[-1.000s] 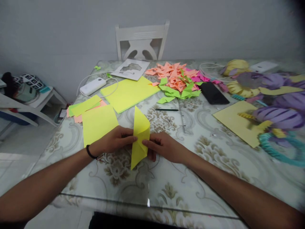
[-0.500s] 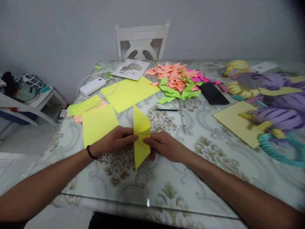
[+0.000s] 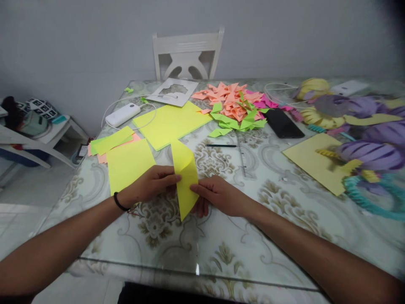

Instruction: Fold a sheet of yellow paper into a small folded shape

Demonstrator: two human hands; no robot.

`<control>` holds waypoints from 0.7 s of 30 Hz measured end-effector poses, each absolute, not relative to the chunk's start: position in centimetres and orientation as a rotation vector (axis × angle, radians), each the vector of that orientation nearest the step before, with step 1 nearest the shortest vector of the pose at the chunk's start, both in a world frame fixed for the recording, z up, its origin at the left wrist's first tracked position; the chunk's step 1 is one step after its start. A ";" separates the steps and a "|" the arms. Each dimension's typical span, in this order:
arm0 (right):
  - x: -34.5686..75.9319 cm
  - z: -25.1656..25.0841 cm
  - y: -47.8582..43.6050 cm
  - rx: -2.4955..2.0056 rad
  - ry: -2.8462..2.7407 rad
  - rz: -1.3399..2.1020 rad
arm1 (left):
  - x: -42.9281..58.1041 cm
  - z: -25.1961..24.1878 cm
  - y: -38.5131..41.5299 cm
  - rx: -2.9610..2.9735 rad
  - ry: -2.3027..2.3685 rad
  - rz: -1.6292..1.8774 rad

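A folded sheet of yellow paper (image 3: 186,177) is held upright above the table between my two hands. My left hand (image 3: 160,181) pinches its left edge, thumb on the near face. At the right edge my right hand (image 3: 210,194) grips it, with the thumb in front and the other fingers partly hidden behind. The paper's upper part bends over toward the right. Beside my left hand lies a flat yellow sheet (image 3: 128,162), and behind it is a larger stack of yellow paper (image 3: 171,124).
Folded orange and green paper pieces (image 3: 232,103) are heaped at the back. Nearby are a black phone (image 3: 283,123), a dark pen (image 3: 220,145), a clear ruler (image 3: 243,162) and a white power bank (image 3: 122,115). Purple and yellow paper lanterns (image 3: 367,156) crowd the right side.
The folded yellow paper has tilted, its top leaning left, and its crease looks smoother in the lower half. Both hands keep their hold with only slight shifts.
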State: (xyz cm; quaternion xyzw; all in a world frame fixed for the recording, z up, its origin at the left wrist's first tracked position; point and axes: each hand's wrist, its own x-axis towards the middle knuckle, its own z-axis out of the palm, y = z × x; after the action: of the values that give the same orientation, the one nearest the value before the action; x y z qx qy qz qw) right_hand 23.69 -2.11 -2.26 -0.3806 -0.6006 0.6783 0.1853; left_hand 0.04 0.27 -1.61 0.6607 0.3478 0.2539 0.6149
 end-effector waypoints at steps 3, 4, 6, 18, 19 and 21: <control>23.7 -2.2 -2.2 -1.072 -1.691 1.900 | 0.1 -1.6 0.2 1.495 0.820 0.603; 23.7 -2.2 -2.3 -1.073 -1.702 1.889 | 0.1 -1.6 0.2 1.481 0.830 0.610; 23.7 -2.1 -2.3 -1.078 -1.739 1.864 | 0.1 -1.7 0.3 1.453 0.851 0.626; 24.1 -2.0 -2.2 -1.032 -1.827 1.787 | 0.1 -0.9 0.0 1.598 0.846 0.537; 24.1 -2.0 -2.2 -1.042 -1.820 1.782 | 0.1 -0.7 -0.1 1.631 0.838 0.526; 24.0 -1.9 -2.2 -1.061 -1.808 1.781 | 0.2 -0.6 -0.1 1.684 0.837 0.515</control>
State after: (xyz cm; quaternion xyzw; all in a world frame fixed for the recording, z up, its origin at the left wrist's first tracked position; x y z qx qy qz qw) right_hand 23.99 -2.20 -1.94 -0.3782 -0.6447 0.6353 0.1941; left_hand 0.15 -0.15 -0.60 0.7148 0.3553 0.2186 0.5612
